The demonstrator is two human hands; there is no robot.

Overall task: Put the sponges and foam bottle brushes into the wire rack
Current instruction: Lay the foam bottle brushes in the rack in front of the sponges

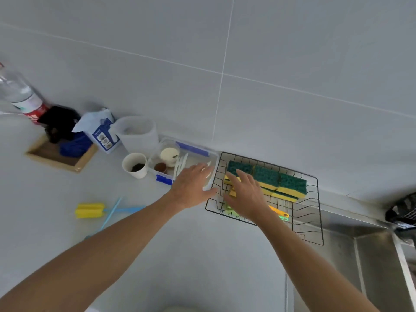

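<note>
A black wire rack point(313, 224) stands on the counter against the wall. Three green-and-yellow sponges point(267, 177) lie in a row along its back. My right hand point(247, 194) is flat, palm down, inside the rack with fingers spread, the fingertips reaching the left sponge. Under it lie foam brushes; an orange handle point(279, 213) and a green handle point(284, 218) stick out past my wrist. My left hand point(193, 185) hovers open at the rack's left rim, thumb near the wire. A yellow foam brush point(90, 210) with a blue handle lies on the counter, far left.
A clear plastic container point(195, 150) with small cups and white utensils sits left of the rack. Further left are a paper cup point(135, 165), a white jug point(137, 134), a tissue pack point(103, 134), a wooden tray point(60, 159) and a bottle point(20, 93). A steel sink point(371, 266) lies right.
</note>
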